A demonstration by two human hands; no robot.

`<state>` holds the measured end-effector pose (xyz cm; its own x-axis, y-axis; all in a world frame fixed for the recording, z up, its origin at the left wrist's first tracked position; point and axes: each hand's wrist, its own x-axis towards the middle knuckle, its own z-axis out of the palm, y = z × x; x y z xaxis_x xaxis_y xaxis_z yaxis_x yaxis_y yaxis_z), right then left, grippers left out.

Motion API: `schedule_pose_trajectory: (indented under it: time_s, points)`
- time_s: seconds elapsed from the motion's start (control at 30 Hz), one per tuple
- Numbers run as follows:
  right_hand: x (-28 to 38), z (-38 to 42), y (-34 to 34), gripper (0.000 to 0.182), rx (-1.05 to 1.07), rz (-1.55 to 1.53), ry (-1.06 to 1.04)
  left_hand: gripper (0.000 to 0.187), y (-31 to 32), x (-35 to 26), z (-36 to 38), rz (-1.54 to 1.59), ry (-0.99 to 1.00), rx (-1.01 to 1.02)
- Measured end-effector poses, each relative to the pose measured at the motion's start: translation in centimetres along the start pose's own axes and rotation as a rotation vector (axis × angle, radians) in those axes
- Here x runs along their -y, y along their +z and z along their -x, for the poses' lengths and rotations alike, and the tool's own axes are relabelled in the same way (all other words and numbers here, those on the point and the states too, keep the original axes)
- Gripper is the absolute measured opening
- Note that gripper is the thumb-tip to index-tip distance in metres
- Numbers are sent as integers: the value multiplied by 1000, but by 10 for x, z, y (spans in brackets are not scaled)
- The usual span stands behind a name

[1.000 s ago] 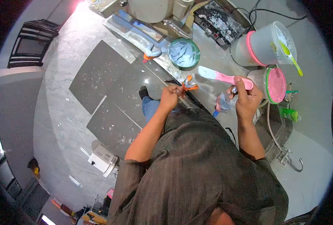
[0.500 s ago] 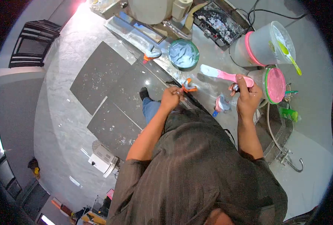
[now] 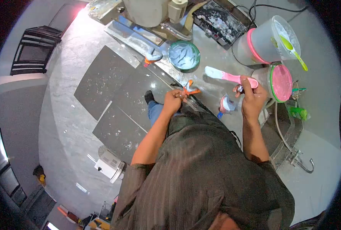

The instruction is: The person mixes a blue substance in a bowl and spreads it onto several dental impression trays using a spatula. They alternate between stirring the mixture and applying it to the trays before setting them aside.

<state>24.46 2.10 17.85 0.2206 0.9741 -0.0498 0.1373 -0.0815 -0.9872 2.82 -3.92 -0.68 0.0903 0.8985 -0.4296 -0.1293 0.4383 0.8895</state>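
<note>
My right hand [image 3: 253,100] is closed round the pink handle of a mixing spatula [image 3: 228,76]. White paste coats the spatula's blade, which points left above the counter. Closed at the counter's front edge, my left hand [image 3: 172,101] grips an orange impression tray [image 3: 192,90] that has pale material in it. Its handle end is hidden by my fingers. Beyond the hands sits a green bowl [image 3: 184,56] of pale blue-white paste. A second orange tray with a pale lump [image 3: 152,56] lies left of the bowl. Nearer my right hand is a pink-and-white filled tray [image 3: 227,104] with a blue end.
A clear bucket [image 3: 262,44] with a lime-green scoop [image 3: 292,50] and a pink-lidded tub [image 3: 281,83] stand at the right. A paste-spattered black box [image 3: 222,23] is at the back. The sink tap [image 3: 299,161] is at right; grey mats [image 3: 105,82] cover the floor.
The view has shifted slightly. The orange tray at my left hand has turned a little. My right hand still holds the spatula in nearly the same place.
</note>
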Motion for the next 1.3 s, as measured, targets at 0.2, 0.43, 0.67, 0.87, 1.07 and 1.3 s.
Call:
schedule_pose_trajectory:
  time_s: [0.2,0.43,0.67,0.87,1.07,1.3]
  points:
    - [-1,-1,-1,18,0,24,10,10,-9,14,-16,-13,4,-31]
    - [2,0,1,19,-5,-11,0,12,0,7,-4,69,34,48]
    - [-3,-1,-1,19,50,-38,-21,14,-1,0,-1,35,-23,-9]
    - [-2,-5,2,18,25,13,3,22,-9,8,-17,-1,10,-9]
    - [-2,-1,4,18,24,43,-30,18,-6,-1,-2,27,-12,-56]
    - [-2,-3,10,19,84,20,-22,19,-10,13,-11,13,51,-32]
